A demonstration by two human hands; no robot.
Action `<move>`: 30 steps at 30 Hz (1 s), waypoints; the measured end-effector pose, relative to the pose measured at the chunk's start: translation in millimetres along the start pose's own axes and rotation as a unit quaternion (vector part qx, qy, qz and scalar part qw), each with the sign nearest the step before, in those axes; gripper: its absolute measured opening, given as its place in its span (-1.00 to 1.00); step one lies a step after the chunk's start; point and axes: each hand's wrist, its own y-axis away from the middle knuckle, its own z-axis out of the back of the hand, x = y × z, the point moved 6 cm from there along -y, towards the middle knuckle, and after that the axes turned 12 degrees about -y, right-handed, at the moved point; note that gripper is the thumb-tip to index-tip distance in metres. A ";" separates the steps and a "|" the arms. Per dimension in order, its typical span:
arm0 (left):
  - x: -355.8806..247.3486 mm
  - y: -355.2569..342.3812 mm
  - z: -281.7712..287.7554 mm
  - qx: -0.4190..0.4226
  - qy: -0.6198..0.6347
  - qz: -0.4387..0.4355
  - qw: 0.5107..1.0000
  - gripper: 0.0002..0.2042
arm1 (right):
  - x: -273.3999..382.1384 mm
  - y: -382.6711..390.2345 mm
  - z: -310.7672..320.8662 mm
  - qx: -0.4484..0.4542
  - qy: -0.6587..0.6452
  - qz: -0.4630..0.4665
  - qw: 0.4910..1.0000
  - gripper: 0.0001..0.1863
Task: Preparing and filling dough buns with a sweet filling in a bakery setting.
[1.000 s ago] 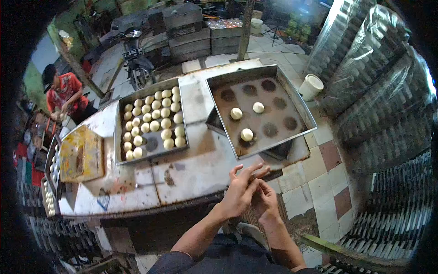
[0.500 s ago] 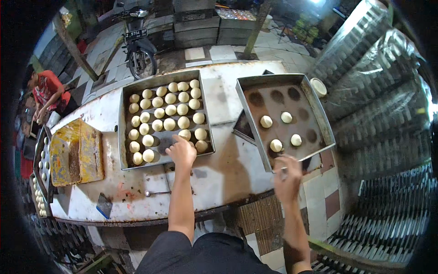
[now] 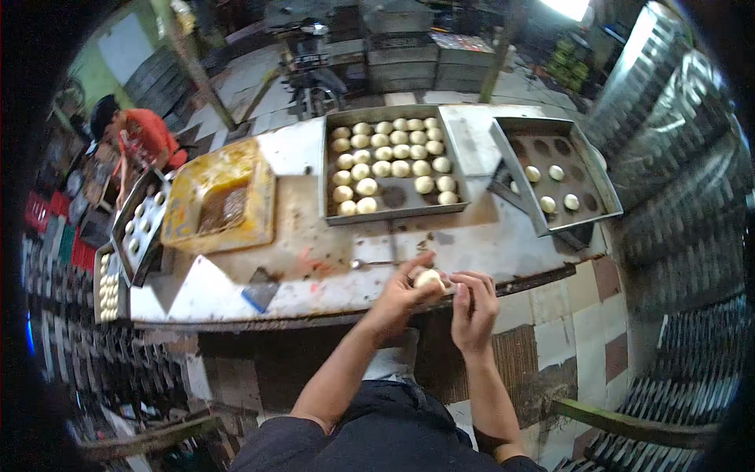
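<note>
My left hand (image 3: 401, 295) holds a pale dough ball (image 3: 429, 279) in curled fingers above the table's front edge. My right hand (image 3: 472, 311) pinches at the ball's right side with thumb and fingertips. Beyond them, a deep metal tray (image 3: 461, 207) holds rows of dough balls around a bare dark patch. At the right, another metal tray (image 3: 587, 220) with dark round marks holds several balls. A long-handled spoon (image 3: 358, 263) lies just left of my hands.
The white table (image 3: 487, 244) also carries a yellow-crusted tub (image 3: 252, 236), a scraper (image 3: 259, 291) and trays of dough (image 3: 136, 224) at left. A co-worker (image 3: 149, 130) works there. Wrapped stacks (image 3: 668, 149) stand right, a motorbike (image 3: 314, 71) behind.
My left hand has lifted a ball out of the fuller tray and brought it back to my right hand. The right tray gained a ball since a second ago. My view has shifted.
</note>
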 end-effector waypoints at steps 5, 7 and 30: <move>57.0 55.6 75.4 -0.082 -0.146 0.065 0.984 -0.75 | -40.8 47.3 -110.1 0.116 -0.008 0.053 0.992 -0.68; 19.5 82.9 98.1 -0.196 -0.118 0.123 0.966 -0.78 | -62.9 57.6 -149.8 0.219 0.015 -0.012 0.976 -0.69; -117.3 211.2 531.4 -0.410 0.078 -0.007 0.909 -0.73 | 42.9 -93.1 -681.3 0.593 0.287 0.201 0.725 -0.87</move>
